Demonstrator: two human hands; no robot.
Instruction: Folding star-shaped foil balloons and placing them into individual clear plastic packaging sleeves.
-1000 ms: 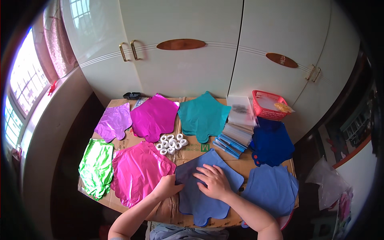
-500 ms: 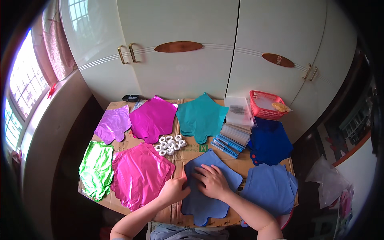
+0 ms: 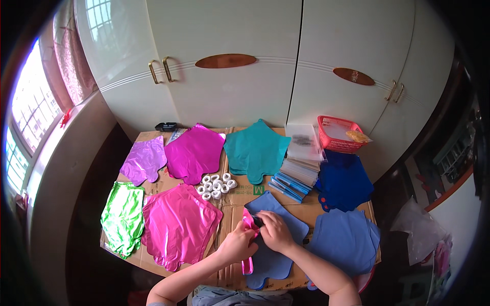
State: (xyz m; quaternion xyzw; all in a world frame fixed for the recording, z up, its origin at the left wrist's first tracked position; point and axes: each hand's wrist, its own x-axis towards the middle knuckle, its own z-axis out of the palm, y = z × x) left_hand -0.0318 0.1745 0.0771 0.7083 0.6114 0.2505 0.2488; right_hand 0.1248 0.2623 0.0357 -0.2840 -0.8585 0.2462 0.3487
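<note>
A flat matte blue foil balloon [image 3: 278, 214], star-shaped, lies before me on the cardboard-covered table. Its left side is drawn up and folded over, and shiny pink shows along that fold. My left hand [image 3: 239, 246] is closed on the folded edge, with the fingertips pinched. Just above and to the right, my right hand [image 3: 274, 232] has curled fingers gripping the same fold near a dark patch. Left of my hands lies a pink foil balloon stack [image 3: 181, 224]. To the right is another blue foil balloon stack [image 3: 347, 239].
White ribbon rolls [image 3: 216, 186] are grouped mid-table. Behind are purple [image 3: 196, 155] and teal balloons [image 3: 258, 153]. Blue and grey packets [image 3: 291, 183] lie near dark blue balloons [image 3: 347, 181] and a red basket [image 3: 339, 133]. Green balloons [image 3: 122, 219] lie left; a cabinet [image 3: 235, 97] stands behind.
My right hand, flat on the blue balloon before, has curled its fingers at the left edge. That edge has been lifted and folded, exposing pink. My left hand has moved slightly right and down.
</note>
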